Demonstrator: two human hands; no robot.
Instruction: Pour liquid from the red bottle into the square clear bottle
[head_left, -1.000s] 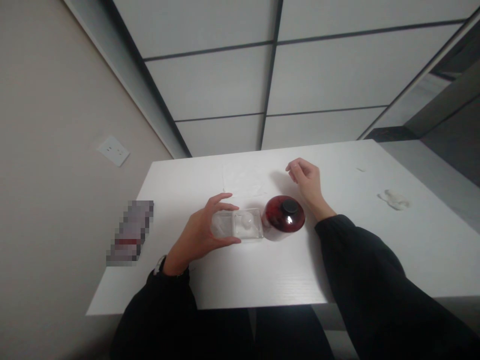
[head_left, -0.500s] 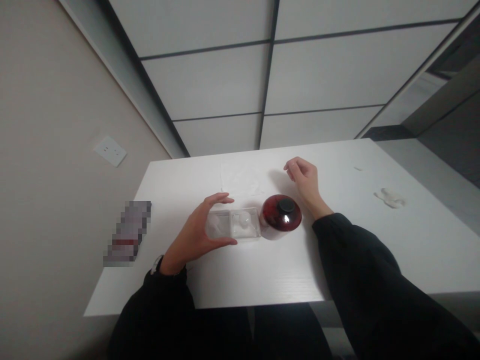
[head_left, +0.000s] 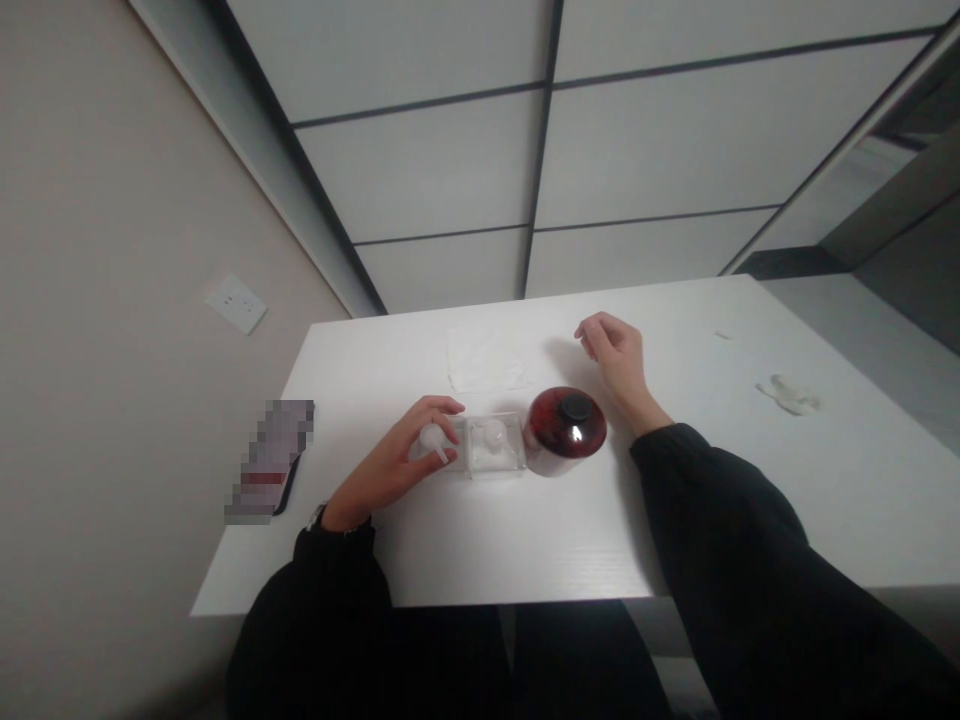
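A clear two-part box (head_left: 506,465) sits on the table, with a small rounded white piece (head_left: 493,434) in its right compartment. Over the left compartment, my left hand (head_left: 397,455) has thumb and fingers closed around a small white spoon-like piece (head_left: 433,437) with a round end and a short stem. The hand covers much of that compartment. Touching or close against the box's right side stands a round jar (head_left: 565,425) with a dark red, shiny lid and black knob. Beyond the jar, my right hand (head_left: 613,355) rests with fingers curled; what they hold, if anything, is hidden.
A thin clear sheet (head_left: 487,362) lies flat behind the box. A blurred-out phone-like object (head_left: 274,460) is at the table's left edge. Crumpled whitish scraps (head_left: 791,395) lie at the right. A wall socket (head_left: 237,304) and white panel doors (head_left: 442,170) border the table.
My left hand has drawn its fingers closer together, and the white spoon-like piece now shows raised and tilted between them. The right hand keeps its pose. The view has shifted slightly.
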